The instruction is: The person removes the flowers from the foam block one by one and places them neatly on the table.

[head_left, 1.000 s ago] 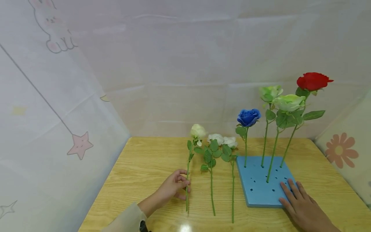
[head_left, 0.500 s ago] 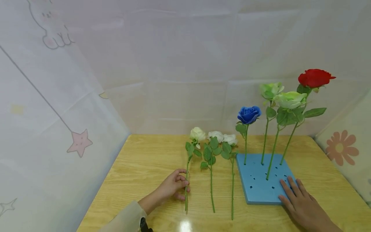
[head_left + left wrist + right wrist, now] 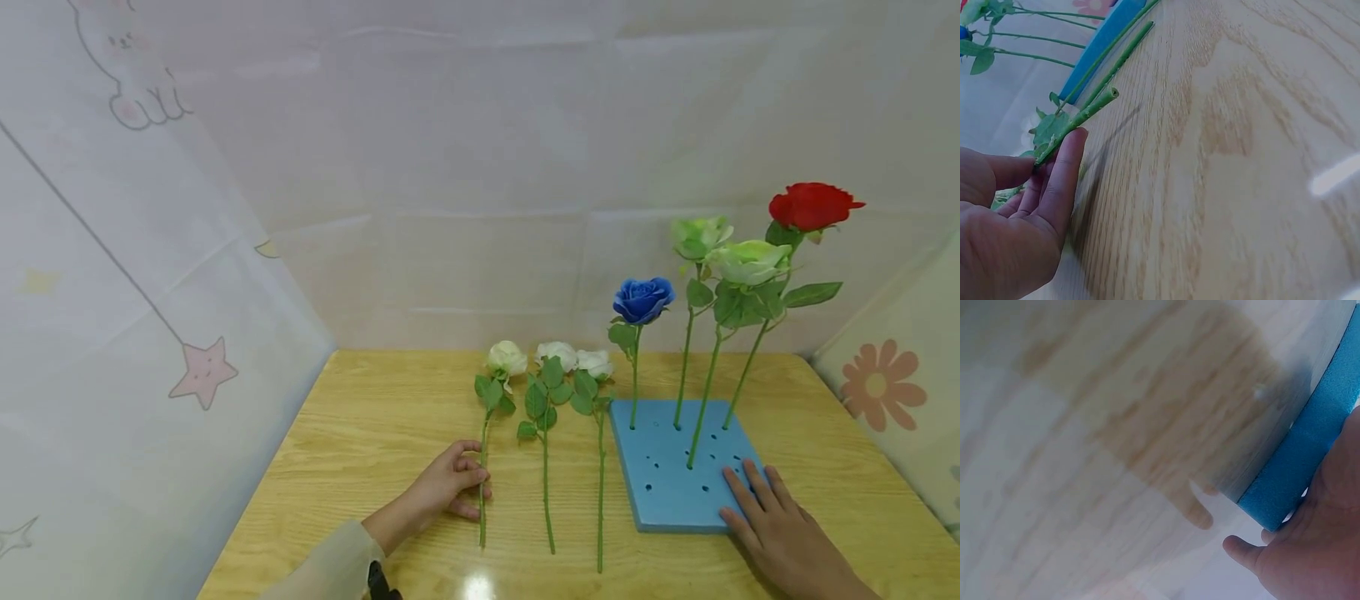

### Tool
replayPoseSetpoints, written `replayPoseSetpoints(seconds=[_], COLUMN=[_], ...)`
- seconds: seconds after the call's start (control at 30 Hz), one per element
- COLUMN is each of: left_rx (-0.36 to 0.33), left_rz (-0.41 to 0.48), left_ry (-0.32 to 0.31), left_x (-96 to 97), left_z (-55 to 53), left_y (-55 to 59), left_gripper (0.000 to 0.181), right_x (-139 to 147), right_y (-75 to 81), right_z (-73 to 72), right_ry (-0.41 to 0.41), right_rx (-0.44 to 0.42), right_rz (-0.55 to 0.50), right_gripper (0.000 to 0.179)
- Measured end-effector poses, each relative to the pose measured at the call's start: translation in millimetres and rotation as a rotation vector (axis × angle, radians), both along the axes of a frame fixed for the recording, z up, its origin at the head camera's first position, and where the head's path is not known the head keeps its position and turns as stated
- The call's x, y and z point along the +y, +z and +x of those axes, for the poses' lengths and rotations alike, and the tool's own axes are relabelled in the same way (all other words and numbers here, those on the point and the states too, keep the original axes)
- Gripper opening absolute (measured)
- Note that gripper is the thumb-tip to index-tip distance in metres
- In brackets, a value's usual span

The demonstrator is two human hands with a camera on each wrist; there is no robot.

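My left hand [image 3: 446, 483] pinches the lower stem of a cream rose [image 3: 507, 358] between thumb and fingers. In the left wrist view the cut end of that green stem [image 3: 1094, 107] sticks out past the fingertips, over its shadow on the wood. Two white roses, one [image 3: 557, 356] nearer and one [image 3: 594, 364] farther right, lie beside it with stems towards me. My right hand [image 3: 787, 525] rests with straight fingers on the front right corner of a blue foam board [image 3: 675, 517] full of small holes.
Standing in the board are a blue rose [image 3: 643, 301], two pale green roses, the front one [image 3: 750, 262] lower, and a tall red rose [image 3: 813, 206]. All this is on a wooden table [image 3: 360, 417], with a printed cloth [image 3: 480, 167] behind and at the sides.
The cream rose's bloom has sunk and tipped slightly left, down to about the level of the white blooms, its stem still in my left hand. My right hand stays on the board.
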State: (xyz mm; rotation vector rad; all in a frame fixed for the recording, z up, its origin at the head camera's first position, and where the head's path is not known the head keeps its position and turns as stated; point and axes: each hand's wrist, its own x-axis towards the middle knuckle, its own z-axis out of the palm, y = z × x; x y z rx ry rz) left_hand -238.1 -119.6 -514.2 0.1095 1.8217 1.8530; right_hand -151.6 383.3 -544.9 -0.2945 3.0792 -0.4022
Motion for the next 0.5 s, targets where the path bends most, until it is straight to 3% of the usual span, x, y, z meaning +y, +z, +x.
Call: replayPoseSetpoints(seconds=[0.5], left_rx=[-0.007], left_rz=[-0.043], left_ry=[-0.019], left_x=[6.2], left_z=[-7.7], left_y=[-2.6], left_gripper=[0.055], right_x=[-1.1], right_y=[-0.7], right_z=[1.6], right_ry=[-0.006], right_rx=[0.005], right_rz=[0.006], right_gripper=[0.071])
